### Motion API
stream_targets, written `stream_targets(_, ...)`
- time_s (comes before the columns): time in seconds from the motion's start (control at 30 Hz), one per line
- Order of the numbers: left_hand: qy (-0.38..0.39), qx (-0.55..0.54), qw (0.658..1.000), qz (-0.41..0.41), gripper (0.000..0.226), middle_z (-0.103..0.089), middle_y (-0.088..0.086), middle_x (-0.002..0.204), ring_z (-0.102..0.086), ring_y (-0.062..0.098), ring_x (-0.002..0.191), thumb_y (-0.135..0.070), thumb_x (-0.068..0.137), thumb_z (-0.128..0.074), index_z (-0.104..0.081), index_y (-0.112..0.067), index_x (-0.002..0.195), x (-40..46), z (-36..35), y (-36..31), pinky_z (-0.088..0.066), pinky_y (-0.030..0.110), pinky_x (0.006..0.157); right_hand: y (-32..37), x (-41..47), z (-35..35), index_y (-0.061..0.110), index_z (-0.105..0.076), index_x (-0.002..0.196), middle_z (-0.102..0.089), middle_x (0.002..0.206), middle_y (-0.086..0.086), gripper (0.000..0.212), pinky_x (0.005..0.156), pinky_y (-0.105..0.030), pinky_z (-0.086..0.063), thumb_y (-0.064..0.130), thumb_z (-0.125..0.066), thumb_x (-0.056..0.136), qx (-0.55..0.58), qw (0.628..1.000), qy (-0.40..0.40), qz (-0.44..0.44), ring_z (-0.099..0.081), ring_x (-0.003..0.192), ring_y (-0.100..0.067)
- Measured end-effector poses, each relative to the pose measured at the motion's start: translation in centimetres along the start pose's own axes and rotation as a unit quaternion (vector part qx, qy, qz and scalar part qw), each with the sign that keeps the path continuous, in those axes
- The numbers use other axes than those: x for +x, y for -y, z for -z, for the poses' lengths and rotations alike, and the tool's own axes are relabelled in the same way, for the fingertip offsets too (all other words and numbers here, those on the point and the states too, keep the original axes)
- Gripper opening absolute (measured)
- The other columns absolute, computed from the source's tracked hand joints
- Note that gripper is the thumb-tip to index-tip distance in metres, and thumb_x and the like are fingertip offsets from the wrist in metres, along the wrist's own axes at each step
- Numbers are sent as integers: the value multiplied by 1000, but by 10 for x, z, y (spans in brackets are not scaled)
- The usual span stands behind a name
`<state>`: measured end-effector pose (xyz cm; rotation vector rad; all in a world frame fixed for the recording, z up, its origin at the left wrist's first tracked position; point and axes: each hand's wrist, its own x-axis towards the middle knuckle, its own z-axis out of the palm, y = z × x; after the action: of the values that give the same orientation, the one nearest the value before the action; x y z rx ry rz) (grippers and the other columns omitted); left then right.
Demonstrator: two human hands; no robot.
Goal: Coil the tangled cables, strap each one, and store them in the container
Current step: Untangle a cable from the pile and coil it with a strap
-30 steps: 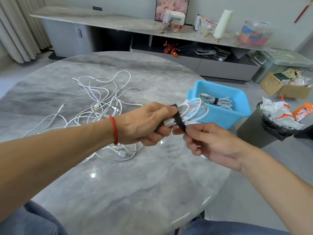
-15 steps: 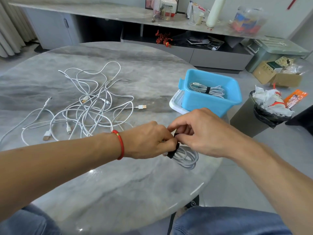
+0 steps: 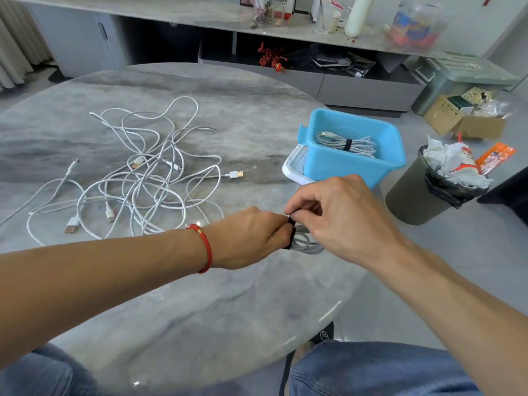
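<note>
Both our hands meet low over the near right part of the table (image 3: 200,324). Left hand (image 3: 245,238): fingers curled, gripping the coil (image 3: 307,242) at its left end, where the black strap (image 3: 291,232) crosses it. Right hand (image 3: 340,215): thumb and forefinger pinch the strap's upper end, other fingers curled loosely above the coil. Neither hand is free.

The coil is grey-white, several loops, mostly hidden under the right hand; only its lower right arc shows. It seems to rest on or just above the tabletop; we cannot tell which. Its long axis seems to run left to right, with the strap standing across it. We judge the strapping to be in its closing stage.

The relation that matters: the bin (image 3: 351,164) lies beyond the hands and slightly right, near the table's right edge, on a white lid (image 3: 293,167). The right hand is the nearer one, so we judge it the likelier carrier, moving away from us.

Count:
- Strapped bundles in the bin: one (image 3: 347,144), with its own black strap.
- Coils in hand: one.
- Loose tangle (image 3: 137,181): one heap, well apart to the left and beyond the left forearm. At least five plugs show; we cannot count the cables exactly, perhaps three.
- Straps seen: two, both in use.

Off the table, right: a bagged wastebin (image 3: 423,195), full of paper.
</note>
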<state>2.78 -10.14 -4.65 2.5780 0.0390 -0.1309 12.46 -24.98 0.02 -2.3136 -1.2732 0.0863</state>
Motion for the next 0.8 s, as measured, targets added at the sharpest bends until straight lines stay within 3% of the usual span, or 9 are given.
stream_targets(0.17,-8,-61,998,24,30,-59,5,75,-58,31,72,-29,106,-30,-41,-27,78,4,2,0,-43,43,71,-1,-2,-1,29,-83,85,-77,73,9,10,74,-30,-55,18,-81,85,14,998,-63,2,-69,71,-9)
stream_targets(0.23,11,-100,994,53,27,-63,10,86,-64,31,81,-28,107,-30,-49,-17,92,5,3,2,-48,45,76,0,-4,-4,28,-83,86,-78,75,8,9,74,-37,-58,19,-82,85,17,996,-83,6,-72,73,-13)
stream_targets(0.27,22,-137,988,68,27,-63,10,88,-65,28,78,-28,108,-30,-51,-14,99,5,4,3,-50,42,71,0,-5,-5,28,-84,87,-78,76,8,9,74,-39,-59,19,-82,85,23,995,-96,8,-73,74,-15)
stream_targets(0.33,31,-273,955,108,32,-56,8,82,-48,22,55,-34,108,-32,-52,-10,104,5,5,4,-40,31,45,-1,-4,-7,27,-84,88,-79,77,8,8,73,-42,-60,20,-83,85,34,992,-119,11,-74,75,-18)
stream_targets(0.37,33,-344,929,132,34,-49,6,77,-36,18,50,-37,107,-33,-52,-9,101,5,6,5,-30,25,41,-2,-4,-8,26,-84,89,-78,76,8,8,72,-42,-60,20,-83,85,36,991,-126,16,-74,73,-18)
stream_targets(0.43,51,-439,882,162,34,-41,1,71,-23,14,49,-36,107,-33,-55,-12,98,7,7,5,-21,20,42,-3,-4,-10,26,-84,89,-78,74,6,8,68,-42,-59,19,-82,85,35,990,-131,33,-72,70,-20)
stream_targets(0.53,90,-513,835,179,27,-38,-1,67,-20,12,47,-27,104,-35,-57,-12,99,7,12,6,-17,17,40,-2,-6,-17,22,-84,83,-75,73,6,11,68,-41,-56,11,-82,83,24,988,-133,68,-69,75,-17)
stream_targets(0.67,126,-565,791,197,26,-38,-3,65,-20,8,45,-26,104,-34,-55,-11,101,9,20,9,-16,16,36,-6,-7,-24,11,-82,80,-76,77,2,14,74,-33,-52,-3,-82,78,42,980,-168,102,-68,81,-17)
stream_targets(0.8,120,-610,755,211,27,-38,-3,64,-20,7,44,-29,105,-34,-53,-12,96,8,25,11,-16,16,33,-9,-8,-31,8,-83,90,-78,89,2,11,82,-31,-53,0,-81,84,50,978,-165,117,-70,91,-20)
